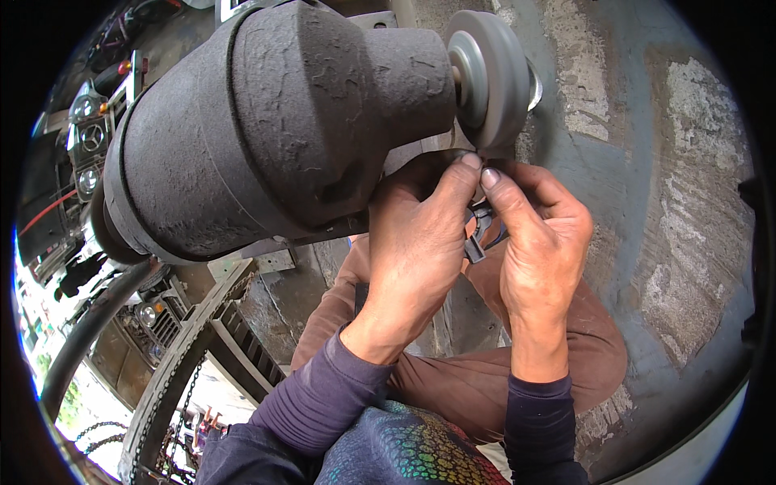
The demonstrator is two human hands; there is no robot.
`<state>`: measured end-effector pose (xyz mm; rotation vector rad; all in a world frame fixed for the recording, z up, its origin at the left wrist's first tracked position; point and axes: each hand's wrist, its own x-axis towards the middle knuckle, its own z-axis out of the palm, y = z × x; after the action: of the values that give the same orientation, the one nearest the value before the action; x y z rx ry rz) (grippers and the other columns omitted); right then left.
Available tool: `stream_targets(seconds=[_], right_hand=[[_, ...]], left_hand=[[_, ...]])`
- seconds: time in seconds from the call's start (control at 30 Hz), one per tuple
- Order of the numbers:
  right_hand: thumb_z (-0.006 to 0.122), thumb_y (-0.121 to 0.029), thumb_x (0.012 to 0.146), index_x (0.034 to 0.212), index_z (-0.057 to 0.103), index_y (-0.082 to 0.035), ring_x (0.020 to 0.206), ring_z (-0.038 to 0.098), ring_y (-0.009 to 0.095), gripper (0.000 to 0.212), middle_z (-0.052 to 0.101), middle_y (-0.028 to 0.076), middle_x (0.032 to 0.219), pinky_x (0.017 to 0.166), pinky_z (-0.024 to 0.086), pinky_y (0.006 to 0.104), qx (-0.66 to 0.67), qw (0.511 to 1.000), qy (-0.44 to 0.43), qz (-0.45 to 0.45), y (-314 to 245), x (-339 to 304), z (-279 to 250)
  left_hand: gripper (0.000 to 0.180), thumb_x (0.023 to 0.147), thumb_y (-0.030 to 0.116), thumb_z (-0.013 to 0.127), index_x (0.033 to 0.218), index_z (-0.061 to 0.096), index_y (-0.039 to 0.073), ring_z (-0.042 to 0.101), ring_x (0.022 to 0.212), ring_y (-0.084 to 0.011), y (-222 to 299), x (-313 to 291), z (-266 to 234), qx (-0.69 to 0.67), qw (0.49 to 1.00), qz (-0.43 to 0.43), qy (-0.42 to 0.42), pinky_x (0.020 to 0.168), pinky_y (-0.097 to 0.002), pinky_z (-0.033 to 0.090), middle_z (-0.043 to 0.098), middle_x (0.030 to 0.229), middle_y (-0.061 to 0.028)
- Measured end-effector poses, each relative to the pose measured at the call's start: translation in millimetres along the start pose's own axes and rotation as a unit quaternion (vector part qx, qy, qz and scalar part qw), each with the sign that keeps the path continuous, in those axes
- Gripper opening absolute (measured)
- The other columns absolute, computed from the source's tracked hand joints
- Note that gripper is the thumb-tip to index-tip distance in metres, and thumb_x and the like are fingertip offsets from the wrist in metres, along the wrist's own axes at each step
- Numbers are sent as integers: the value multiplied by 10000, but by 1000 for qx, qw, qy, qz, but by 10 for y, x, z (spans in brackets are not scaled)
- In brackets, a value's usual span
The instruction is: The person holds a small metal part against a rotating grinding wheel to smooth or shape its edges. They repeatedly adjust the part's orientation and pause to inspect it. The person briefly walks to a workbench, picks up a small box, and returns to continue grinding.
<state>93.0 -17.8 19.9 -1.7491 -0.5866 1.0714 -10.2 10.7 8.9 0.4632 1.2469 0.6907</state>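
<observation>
A large grey bench grinder (283, 121) fills the upper left, its body coated in grime and flaking paint. On its right end sits a grey grinding wheel (505, 81) with a metal flange at its hub. My left hand (420, 242) and my right hand (541, 234) meet just below the wheel's lower edge, thumb tips nearly together. Both are closed in a pinch around something small, mostly hidden by the fingers, held at or very near the rim. Between my wrists shows a dark strap-like piece (477, 238); whether it belongs to the held thing I cannot tell.
My bent legs in brown trousers (566, 339) lie below the hands. Worn concrete floor (687, 234) with pale patches spreads to the right. At left are a curved dark bar (97, 331), a chain (166, 368) along a curved frame, and parked vehicles (89, 137).
</observation>
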Motion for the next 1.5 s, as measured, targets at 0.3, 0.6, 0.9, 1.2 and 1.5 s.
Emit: stream_targets(seconds=[0.3,0.6,0.9,1.2,1.5], right_hand=[[729,-4,926,1011,731,89,758,620,65,125,717,54,860,669,502,211,16,1000,-8,7,6,8,7],[731,-3,917,991,735,79,735,611,55,110,714,44,838,642,493,210,4,1000,-11,15,6,12,28],[636,65,905,945,649,59,612,626,109,43,664,96,785,510,465,226,34,997,-16,66,48,-79,-118],[583,78,896,1047,575,39,825,712,213,156,677,173,1029,739,629,348,251,933,-180,186,594,-372,-226],[736,-69,882,1085,678,-29,705,592,118,215,639,-9,863,663,480,293,-52,996,-63,36,1149,-295,277]], left_hand=[[225,997,232,667,1006,739,18,508,691,-31,-25,10,6,-24,999,20,6,603,-216,384,664,836,33],[256,1028,202,613,970,717,-25,533,722,-45,-30,-3,5,-32,999,28,19,625,-239,431,660,824,-1],[339,1035,326,607,1055,723,8,494,658,-45,-255,-361,-565,122,991,-52,-9,591,-241,406,621,797,26],[366,1078,330,557,957,697,13,450,604,-43,-329,-179,-1399,98,986,53,121,539,-250,345,610,748,26],[392,1066,275,559,875,703,-36,491,560,-121,-467,0,-1490,165,972,80,145,556,-333,397,597,642,-70]])
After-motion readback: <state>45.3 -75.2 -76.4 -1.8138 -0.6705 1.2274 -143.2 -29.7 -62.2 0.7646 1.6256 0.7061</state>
